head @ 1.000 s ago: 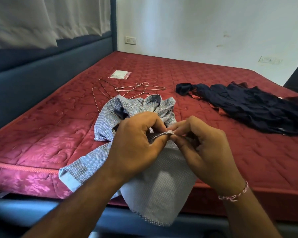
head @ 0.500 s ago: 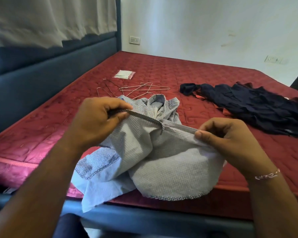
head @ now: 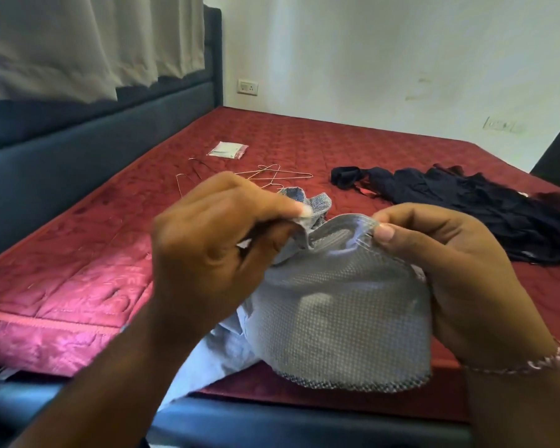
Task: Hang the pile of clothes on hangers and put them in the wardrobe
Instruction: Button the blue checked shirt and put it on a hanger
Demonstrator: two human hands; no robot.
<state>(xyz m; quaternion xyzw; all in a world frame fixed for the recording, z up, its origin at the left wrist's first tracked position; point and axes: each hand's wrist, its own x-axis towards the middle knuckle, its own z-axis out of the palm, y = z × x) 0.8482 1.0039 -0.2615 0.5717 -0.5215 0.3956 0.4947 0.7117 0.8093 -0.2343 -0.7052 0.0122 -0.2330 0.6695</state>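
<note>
A light blue checked shirt is lifted above the near edge of the red mattress. My left hand pinches its hem edge on the left. My right hand pinches the same edge on the right, thumb on top. The fabric sags between them and hangs down over the bed edge. Several thin wire hangers lie on the mattress behind my left hand, partly hidden by it. A dark navy garment pile lies to the right on the mattress.
A small white packet lies beyond the hangers. A dark blue headboard runs along the left under a pale curtain. A white wall with sockets stands behind. The dark bed frame lies below the mattress edge.
My hands first spread apart along the shirt's edge, then came closer together again. The fabric between them now bunches and sags instead of being pulled taut. The shirt is lifted higher.
</note>
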